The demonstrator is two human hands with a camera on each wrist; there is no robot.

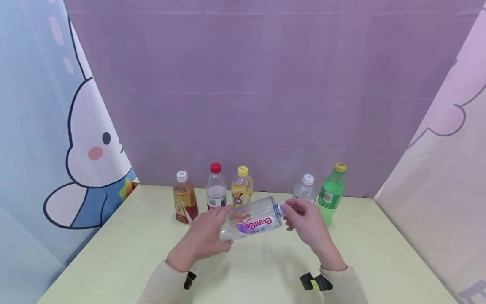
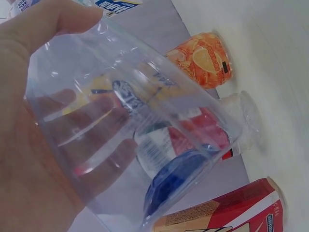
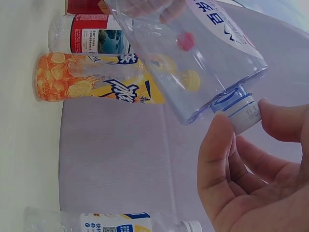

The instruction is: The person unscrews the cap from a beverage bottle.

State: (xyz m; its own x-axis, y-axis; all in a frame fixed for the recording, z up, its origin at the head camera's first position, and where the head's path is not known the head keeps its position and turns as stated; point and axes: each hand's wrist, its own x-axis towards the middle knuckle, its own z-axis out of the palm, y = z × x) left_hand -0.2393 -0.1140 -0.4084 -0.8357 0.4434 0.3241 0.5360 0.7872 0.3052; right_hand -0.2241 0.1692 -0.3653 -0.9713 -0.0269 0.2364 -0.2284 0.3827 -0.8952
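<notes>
Green bottle (image 1: 331,193) before purple backdrop (image 1: 247,93)

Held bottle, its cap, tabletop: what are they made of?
Held bottle: probably clear plastic, glossy; highlights run along it and the left hand shows through.
Cap: likely moulded plastic, semi-matte; opaque white, little shine.
Tabletop: smooth, low-sheen, evenly pale; laminate or painted board, can't tell which.

Centre of frame: one tilted bottle (image 1: 253,217). Left of centre: three standing bottles (image 1: 185,200) (image 1: 216,189) (image 1: 242,186). Right of centre: two more bottles (image 1: 305,191) (image 1: 331,193). Bottle total: six. White caps (image 3: 245,115) (image 1: 182,176) (image 1: 308,179): three; yellow caps (image 1: 242,171) (image 1: 340,168): two; red cap (image 1: 215,168): one. Hands (image 1: 206,232) (image 1: 307,221): two, lower centre.
</notes>
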